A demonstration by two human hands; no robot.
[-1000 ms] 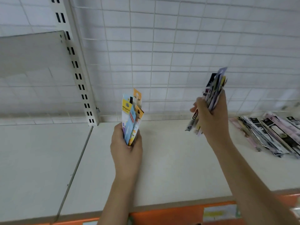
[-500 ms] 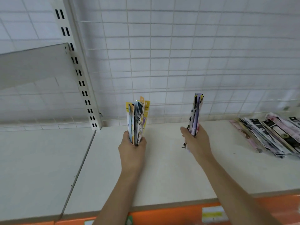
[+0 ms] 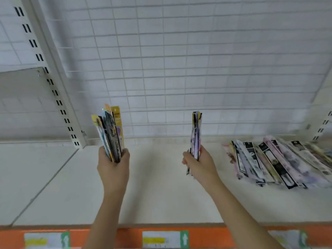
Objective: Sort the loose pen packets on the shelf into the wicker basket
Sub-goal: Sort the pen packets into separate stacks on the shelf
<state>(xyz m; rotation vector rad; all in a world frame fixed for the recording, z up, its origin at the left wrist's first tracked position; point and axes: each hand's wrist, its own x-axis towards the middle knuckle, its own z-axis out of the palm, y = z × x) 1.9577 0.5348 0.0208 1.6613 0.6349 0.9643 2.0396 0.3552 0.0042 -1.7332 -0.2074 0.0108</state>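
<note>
So my left hand (image 3: 113, 166) has its fingers wrapped round the bottom of a fat bundle of packets (image 3: 109, 133), yellow, blue and dark ones, fanned a bit and standing upright above my fist. My right hand (image 3: 199, 165) is clamped on a thinner purple bundle (image 3: 196, 133), also upright, edge on to me. Both hands are up over the white shelf (image 3: 161, 186), well apart from each other. Off to the right a loose pile (image 3: 276, 164) of packets lies flat and overlapping on the shelf, near the wire grid (image 3: 179, 69) at the back. Orange strip (image 3: 125, 238) with price labels runs along the front edge. No basket in sight.
</note>
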